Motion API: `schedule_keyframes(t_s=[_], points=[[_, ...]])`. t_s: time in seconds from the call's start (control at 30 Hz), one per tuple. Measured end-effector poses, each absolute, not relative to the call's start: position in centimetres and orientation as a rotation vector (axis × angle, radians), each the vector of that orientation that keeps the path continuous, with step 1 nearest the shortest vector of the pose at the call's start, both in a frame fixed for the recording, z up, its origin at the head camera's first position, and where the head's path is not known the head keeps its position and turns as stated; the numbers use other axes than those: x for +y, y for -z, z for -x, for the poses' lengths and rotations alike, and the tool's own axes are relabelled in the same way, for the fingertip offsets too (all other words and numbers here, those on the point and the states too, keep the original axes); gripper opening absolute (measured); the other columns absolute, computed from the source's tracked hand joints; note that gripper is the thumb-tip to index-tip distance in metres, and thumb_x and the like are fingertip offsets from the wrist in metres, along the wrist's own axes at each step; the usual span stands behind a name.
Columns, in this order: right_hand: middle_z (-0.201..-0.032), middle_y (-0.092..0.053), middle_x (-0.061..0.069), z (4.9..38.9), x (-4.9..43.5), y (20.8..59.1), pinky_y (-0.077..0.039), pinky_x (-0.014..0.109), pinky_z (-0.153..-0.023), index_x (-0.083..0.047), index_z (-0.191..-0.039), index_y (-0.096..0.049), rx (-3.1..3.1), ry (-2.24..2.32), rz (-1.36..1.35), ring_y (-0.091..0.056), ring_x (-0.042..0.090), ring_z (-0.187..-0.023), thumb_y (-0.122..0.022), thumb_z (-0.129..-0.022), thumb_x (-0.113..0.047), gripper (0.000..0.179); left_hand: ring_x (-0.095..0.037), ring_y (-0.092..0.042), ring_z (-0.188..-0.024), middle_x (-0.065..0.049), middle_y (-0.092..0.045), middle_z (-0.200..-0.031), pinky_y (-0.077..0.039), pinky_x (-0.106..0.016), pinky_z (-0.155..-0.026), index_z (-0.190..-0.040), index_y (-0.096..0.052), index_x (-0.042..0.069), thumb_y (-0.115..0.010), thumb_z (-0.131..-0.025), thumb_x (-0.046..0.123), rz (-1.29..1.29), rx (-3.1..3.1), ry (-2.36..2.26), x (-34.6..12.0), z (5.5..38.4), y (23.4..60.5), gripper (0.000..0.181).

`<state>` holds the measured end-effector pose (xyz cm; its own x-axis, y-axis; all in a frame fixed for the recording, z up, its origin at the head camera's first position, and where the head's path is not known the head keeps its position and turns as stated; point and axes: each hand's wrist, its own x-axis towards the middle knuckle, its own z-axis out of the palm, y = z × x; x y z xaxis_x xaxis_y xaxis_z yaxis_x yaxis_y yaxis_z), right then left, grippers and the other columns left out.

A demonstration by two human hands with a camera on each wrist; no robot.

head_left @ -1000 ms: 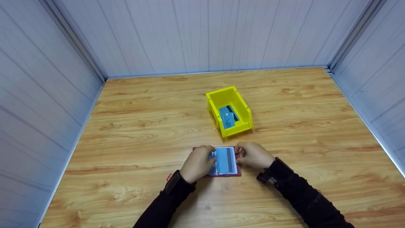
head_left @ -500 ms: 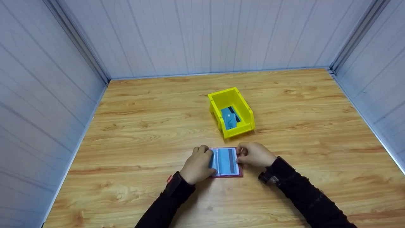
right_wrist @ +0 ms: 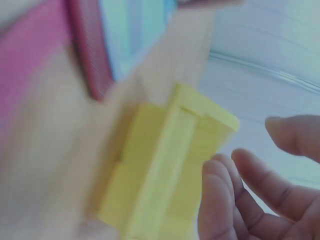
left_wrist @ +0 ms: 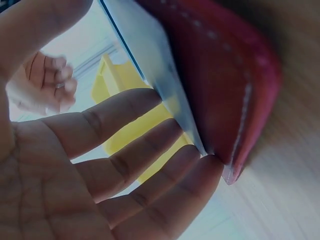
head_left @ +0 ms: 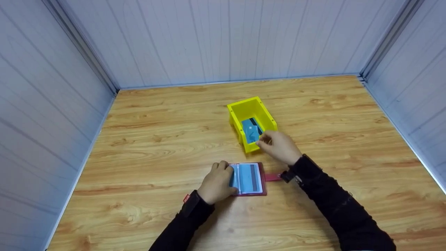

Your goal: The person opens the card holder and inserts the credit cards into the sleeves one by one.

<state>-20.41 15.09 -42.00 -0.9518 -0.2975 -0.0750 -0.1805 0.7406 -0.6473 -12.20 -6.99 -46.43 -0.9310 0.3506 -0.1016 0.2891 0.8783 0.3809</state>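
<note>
A red card holder (head_left: pixel 263 188) lies spread on the wooden table, its clear sleeves showing blue cards with a dark stripe. My left hand (head_left: pixel 217 183) grips the holder's left part, covering much of it; in the left wrist view the fingertips touch the edge of the sleeves (left_wrist: pixel 162 65) over the red cover (left_wrist: pixel 220 85). My right hand (head_left: pixel 280 146) is at the front right corner of a yellow bin (head_left: pixel 240 130), thumb and fingers apart in the right wrist view, holding nothing. Blue cards (head_left: pixel 251 130), one marked VIP, lie inside the bin.
A red strap (head_left: pixel 272 177) sticks out from the holder's right side, under the right wrist. Pale panel walls (head_left: pixel 223 42) enclose the table (head_left: pixel 156 122) at the back and both sides. The bin stands behind the card holder.
My right hand has left the holder's right edge and moved forward to the bin, uncovering the strap. The left hand has shifted its fingers slightly on the holder and stays there.
</note>
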Motion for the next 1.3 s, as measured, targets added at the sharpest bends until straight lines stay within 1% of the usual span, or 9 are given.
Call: schedule_keyframes(t_s=[0.2, 0.43, 0.57, 0.63, 0.73, 0.8, 0.87, 1.13, 1.3], points=[[-0.105, -0.068, 0.010, 22.2, 14.2, 40.4, -0.050, 0.034, -0.074, -0.006, -0.113, -0.066, 2.841, 0.963, 0.351, -0.060, 0.022, -0.086, -0.061, -0.095, -0.034, 0.033, -0.030, -0.049, -0.108, -0.014, -0.055, -0.118, -0.051, -0.042, -0.089, -0.118, -0.062, -0.001, -0.085, -0.072, 0.032, -0.503, 2.888, -0.562, -7.0, 12.1, 46.4, 0.062], [-0.128, -0.062, 0.017, 24.5, 13.1, 40.1, -0.050, 0.045, -0.095, -0.003, -0.133, -0.057, 2.835, 0.887, 0.273, -0.060, 0.030, -0.112, -0.059, -0.096, -0.040, 0.051, -0.030, -0.049, -0.106, -0.013, -0.055, -0.114, -0.051, -0.041, -0.086, -0.112, -0.063, -0.001, -0.085, -0.071, 0.031, -0.537, 2.904, -0.596, -7.2, 11.9, 46.4, 0.056], [-0.120, -0.066, 0.016, 25.5, 12.2, 40.6, -0.051, 0.040, -0.087, -0.002, -0.136, -0.054, 2.852, 0.804, 0.244, -0.061, 0.025, -0.096, -0.059, -0.095, -0.040, 0.056, -0.030, -0.049, -0.105, -0.013, -0.054, -0.113, -0.050, -0.041, -0.085, -0.111, -0.063, -0.001, -0.085, -0.071, 0.032, -0.543, 2.909, -0.596, -7.2, 12.0, 46.4, 0.056], [-0.102, -0.068, 0.013, 26.0, 11.8, 41.1, -0.049, 0.034, -0.076, 0.000, -0.129, -0.058, 2.869, 0.755, 0.234, -0.058, 0.022, -0.080, -0.060, -0.095, -0.040, 0.052, -0.031, -0.049, -0.105, -0.014, -0.054, -0.114, -0.051, -0.041, -0.086, -0.113, -0.063, -0.001, -0.085, -0.071, 0.032, -0.538, 2.907, -0.590, -7.2, 12.0, 46.4, 0.058], [-0.076, -0.056, 0.004, 26.6, 11.3, 41.9, -0.041, 0.028, -0.062, -0.001, -0.101, -0.065, 2.902, 0.666, 0.215, -0.049, 0.017, -0.065, -0.063, -0.093, -0.038, 0.038, -0.030, -0.049, -0.106, -0.014, -0.055, -0.115, -0.051, -0.041, -0.087, -0.114, -0.063, -0.001, -0.085, -0.071, 0.032, -0.525, 2.899, -0.584, -7.1, 11.9, 46.3, 0.059], [-0.067, -0.044, 0.000, 26.9, 11.0, 42.4, -0.037, 0.027, -0.056, -0.005, -0.083, -0.061, 2.902, 0.610, 0.202, -0.046, 0.016, -0.060, -0.064, -0.093, -0.037, 0.033, -0.030, -0.049, -0.105, -0.014, -0.055, -0.115, -0.050, -0.041, -0.087, -0.115, -0.063, -0.001, -0.085, -0.071, 0.032, -0.520, 2.897, -0.578, -7.1, 11.9, 46.3, 0.059], [-0.066, -0.041, -0.001, 27.2, 10.7, 42.9, -0.036, 0.027, -0.056, -0.008, -0.077, -0.056, 2.902, 0.539, 0.195, -0.045, 0.017, -0.061, -0.064, -0.092, -0.036, 0.033, -0.029, -0.049, -0.105, -0.013, -0.055, -0.115, -0.051, -0.041, -0.087, -0.115, -0.063, -0.001, -0.085, -0.071, 0.032, -0.518, 2.898, -0.571, -7.0, 11.9, 46.3, 0.059], [-0.093, -0.063, 0.008, 27.8, 9.7, 44.2, -0.049, 0.033, -0.079, -0.001, -0.108, -0.064, 2.850, 0.353, 0.145, -0.056, 0.022, -0.084, -0.060, -0.095, -0.033, 0.034, -0.030, -0.050, -0.104, -0.014, -0.056, -0.114, -0.051, -0.041, -0.085, -0.114, -0.063, -0.002, -0.086, -0.071, 0.031, -0.538, 2.913, -0.562, -7.0, 11.8, 46.4, 0.059], [-0.099, -0.066, 0.011, 28.1, 9.6, 44.8, -0.051, 0.037, -0.084, 0.000, -0.108, -0.064, 2.878, 0.334, 0.127, -0.057, 0.023, -0.086, -0.060, -0.095, -0.032, 0.035, -0.031, -0.050, -0.105, -0.014, -0.056, -0.114, -0.052, -0.041, -0.084, -0.113, -0.064, -0.001, -0.086, -0.071, 0.032, -0.533, 2.921, -0.564, -6.9, 11.9, 46.5, 0.058]])
